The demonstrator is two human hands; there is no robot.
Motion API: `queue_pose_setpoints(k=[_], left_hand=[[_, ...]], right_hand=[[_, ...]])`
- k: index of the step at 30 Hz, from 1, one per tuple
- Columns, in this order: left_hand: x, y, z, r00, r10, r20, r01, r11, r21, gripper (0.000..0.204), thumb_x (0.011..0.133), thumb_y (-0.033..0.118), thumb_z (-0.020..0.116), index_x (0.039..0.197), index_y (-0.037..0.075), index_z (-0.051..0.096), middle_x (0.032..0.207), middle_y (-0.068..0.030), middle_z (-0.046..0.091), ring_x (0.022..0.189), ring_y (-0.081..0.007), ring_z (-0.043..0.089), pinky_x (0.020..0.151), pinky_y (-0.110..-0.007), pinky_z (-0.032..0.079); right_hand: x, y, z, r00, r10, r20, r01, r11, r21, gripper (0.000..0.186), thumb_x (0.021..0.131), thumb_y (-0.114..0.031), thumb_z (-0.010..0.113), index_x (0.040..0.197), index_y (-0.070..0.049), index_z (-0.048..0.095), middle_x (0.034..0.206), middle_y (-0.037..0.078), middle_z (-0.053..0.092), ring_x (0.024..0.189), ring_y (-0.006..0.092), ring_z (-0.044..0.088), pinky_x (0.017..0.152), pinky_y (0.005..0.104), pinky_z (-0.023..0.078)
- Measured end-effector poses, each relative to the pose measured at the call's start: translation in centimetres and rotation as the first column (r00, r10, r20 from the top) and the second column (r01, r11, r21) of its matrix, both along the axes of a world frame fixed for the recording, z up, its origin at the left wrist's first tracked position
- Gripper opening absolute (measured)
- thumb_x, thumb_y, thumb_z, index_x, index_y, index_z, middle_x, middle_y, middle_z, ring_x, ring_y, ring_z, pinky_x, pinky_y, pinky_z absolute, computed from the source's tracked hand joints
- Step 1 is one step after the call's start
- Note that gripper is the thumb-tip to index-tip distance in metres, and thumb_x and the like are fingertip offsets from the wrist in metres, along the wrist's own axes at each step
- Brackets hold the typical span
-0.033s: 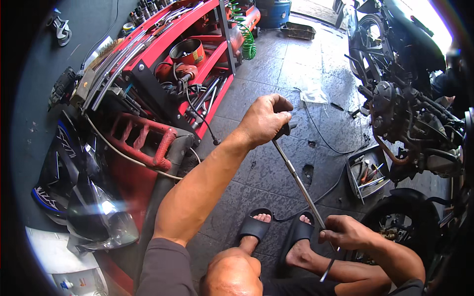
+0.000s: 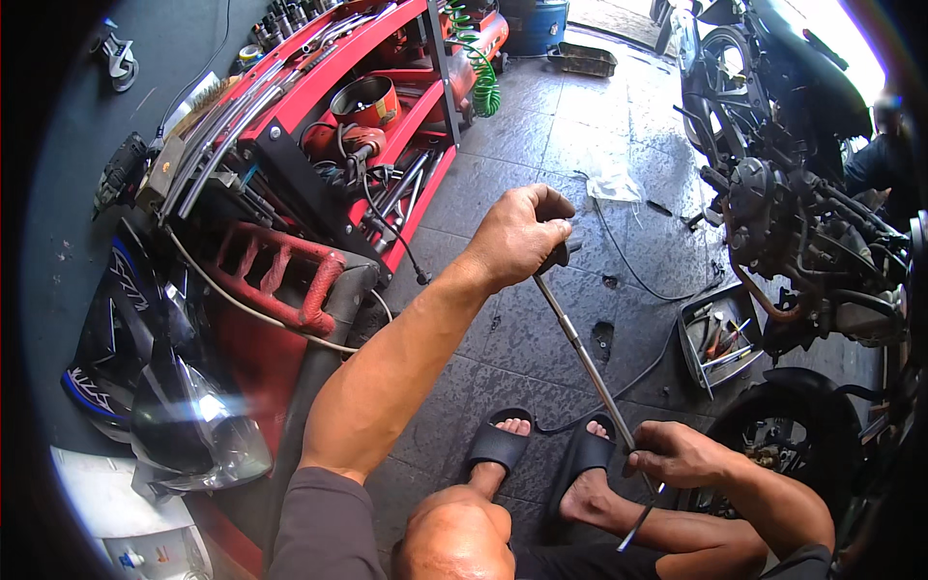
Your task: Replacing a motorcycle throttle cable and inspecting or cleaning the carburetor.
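Note:
My left hand (image 2: 527, 232) is closed at the upper end of a long metal rod (image 2: 580, 350), around or against a dark fitting (image 2: 559, 255) that is partly hidden by the fingers. My right hand (image 2: 677, 452) grips the rod's lower part, thumb and fingers wrapped on it. A thin bar (image 2: 634, 532), dark and silver, sticks down below my right hand; whether it is joined to the rod I cannot tell. The rod slants over my feet in black sandals (image 2: 498, 445).
A red tool cart (image 2: 406, 242) stands at left beside dark motorcycle fairings (image 2: 159, 387). At right are a stripped motorcycle (image 2: 773, 222), a wheel (image 2: 764, 425) and a tool tray (image 2: 697, 362). A cable (image 2: 638, 290) crosses the tiled floor. Another person (image 2: 875, 174) is partly visible at far right.
The thin bar below my right hand has swung slightly to the left. Both hands are almost exactly where they were.

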State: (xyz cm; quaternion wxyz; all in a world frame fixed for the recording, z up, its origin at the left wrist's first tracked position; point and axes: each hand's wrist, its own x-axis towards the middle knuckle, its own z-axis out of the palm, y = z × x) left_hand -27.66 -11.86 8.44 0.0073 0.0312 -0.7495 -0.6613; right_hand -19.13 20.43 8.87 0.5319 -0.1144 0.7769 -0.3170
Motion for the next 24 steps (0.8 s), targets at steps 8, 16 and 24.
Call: queue_pose_setpoints(k=[8,16,24], left_hand=[[0.2,0.2,-0.3,0.998,-0.017,-0.061,0.013,0.998,-0.066,0.018,0.09,0.005,0.063,0.106,-0.003,0.063,0.083,-0.0068,0.066,0.068,-0.0109,0.064,0.06,-0.025,0.051],[0.2,1.0,-1.4,0.997,-0.013,-0.08,0.008,0.999,-0.054,0.018,0.089,0.005,0.061,0.103,-0.006,0.063,0.082,-0.0108,0.067,0.067,-0.0145,0.064,0.063,-0.029,0.052],[-0.6,3.2,-0.9,0.907,0.322,-0.27,-0.408,0.827,-0.387,0.01,0.087,0.0,0.059,0.095,-0.002,0.065,0.092,-0.0157,0.068,0.084,-0.0261,0.067,0.076,-0.037,0.052]], right_hand=[[-1.2,0.0,-0.8,0.993,0.112,-0.022,-0.111,0.993,0.04,0.026,0.09,-0.02,0.071,0.096,0.004,0.068,0.078,0.011,0.069,0.072,0.0133,0.062,0.069,0.0325,0.05],[-1.2,0.0,-4.5,0.95,0.294,-0.104,-0.306,0.942,-0.137,0.034,0.098,-0.031,0.058,0.098,0.003,0.06,0.083,0.022,0.059,0.078,0.0375,0.061,0.074,0.0462,0.045],[-1.6,0.9,-5.3,0.973,0.142,-0.182,-0.161,0.983,-0.092,0.027,0.099,-0.025,0.056,0.1,0.001,0.058,0.078,0.018,0.065,0.076,0.035,0.066,0.069,0.0458,0.049]])
